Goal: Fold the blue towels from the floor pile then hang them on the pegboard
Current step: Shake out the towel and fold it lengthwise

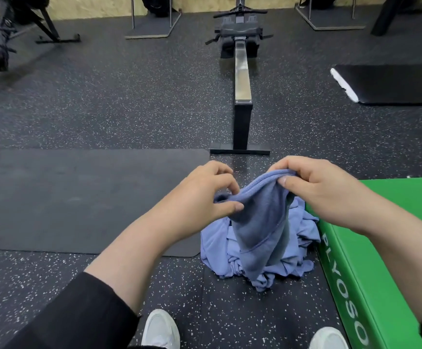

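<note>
A blue towel [260,222] hangs bunched in front of me, lifted off the floor pile. My left hand [199,195] pinches its left edge between thumb and fingers. My right hand [315,185] grips the top hem a little higher and to the right. Below the hanging towel lies the pile of lighter blue towels [220,250], crumpled on the speckled rubber floor against a green box. The pegboard is not in view.
A green plyo box [386,250] stands at the right, touching the pile. A dark mat [79,200] lies on the floor to the left. A rowing machine [242,96] runs straight ahead. Another black mat [391,84] lies far right. My white shoes [160,331] show at the bottom.
</note>
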Available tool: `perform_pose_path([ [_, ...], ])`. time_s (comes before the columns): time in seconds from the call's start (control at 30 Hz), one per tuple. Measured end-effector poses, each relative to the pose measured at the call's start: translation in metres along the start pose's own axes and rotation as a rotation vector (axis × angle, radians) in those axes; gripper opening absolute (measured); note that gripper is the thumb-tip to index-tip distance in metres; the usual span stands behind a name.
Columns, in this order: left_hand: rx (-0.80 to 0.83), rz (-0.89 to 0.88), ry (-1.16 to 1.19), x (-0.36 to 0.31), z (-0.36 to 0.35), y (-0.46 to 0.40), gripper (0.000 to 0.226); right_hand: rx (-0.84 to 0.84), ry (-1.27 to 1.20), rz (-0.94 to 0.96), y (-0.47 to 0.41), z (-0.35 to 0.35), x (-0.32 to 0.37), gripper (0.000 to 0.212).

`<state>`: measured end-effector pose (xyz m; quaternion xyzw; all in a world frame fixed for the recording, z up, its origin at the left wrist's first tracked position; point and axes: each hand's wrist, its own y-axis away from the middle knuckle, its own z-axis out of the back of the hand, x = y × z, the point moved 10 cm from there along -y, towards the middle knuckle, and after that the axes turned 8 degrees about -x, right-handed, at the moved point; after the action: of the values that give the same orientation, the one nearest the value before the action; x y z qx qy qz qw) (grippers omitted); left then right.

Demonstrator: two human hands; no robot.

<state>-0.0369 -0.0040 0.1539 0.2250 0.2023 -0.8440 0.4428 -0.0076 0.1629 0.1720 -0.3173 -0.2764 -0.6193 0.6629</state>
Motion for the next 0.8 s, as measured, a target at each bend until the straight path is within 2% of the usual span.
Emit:
perform_pose_path([
  [0.17,-0.099,-0.006,0.09,-0.003,0.014,0.002,0.015,-0.043,-0.049,0.002,0.001,0.006,-0.002,0.024],
  [0.4,-0.071,0.033,0.105,-0.001,0.009,0.002,0.026,-0.016,-0.101,0.021,0.001,0.003,-0.002,0.023],
  [0.53,-0.047,-0.005,0.083,-0.006,0.007,0.001,0.012,0.024,-0.16,0.024,0.002,-0.003,0.003,0.024],
  [0.63,0.006,0.024,-0.049,0.006,-0.002,0.002,0.011,0.039,-0.215,0.012,0.002,-0.004,0.005,0.023],
  [0.7,0.015,0.067,-0.159,0.017,-0.001,0.001,0.018,0.012,-0.149,0.006,0.0,-0.001,-0.003,0.022],
  [0.8,-0.091,0.046,-0.131,0.013,0.019,-0.001,0.024,-0.065,0.125,-0.036,-0.007,0.009,-0.026,0.022],
])
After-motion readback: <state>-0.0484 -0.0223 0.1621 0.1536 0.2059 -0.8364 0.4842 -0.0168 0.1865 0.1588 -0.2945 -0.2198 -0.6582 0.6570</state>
